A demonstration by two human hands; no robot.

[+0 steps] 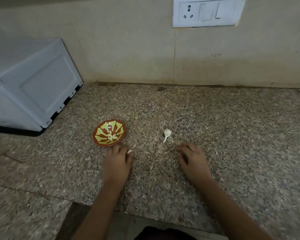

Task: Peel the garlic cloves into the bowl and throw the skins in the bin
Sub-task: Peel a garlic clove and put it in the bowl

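the left hand (pixel 117 163) pinches a pale garlic clove (pixel 129 151) at its fingertips, just beside the near rim of the bowl (pixel 96 135), which sits left of the middle of the counter (pixel 232 135) and holds a few peeled cloves (pixel 112 135). the right hand (pixel 192 161) rests on the counter with fingers curled down (whether anything lies under them i cannot tell). a garlic piece (pixel 167 133) with a stalk lies just beyond it. a white microwave (pixel 33 84) stands at the counter's back left.
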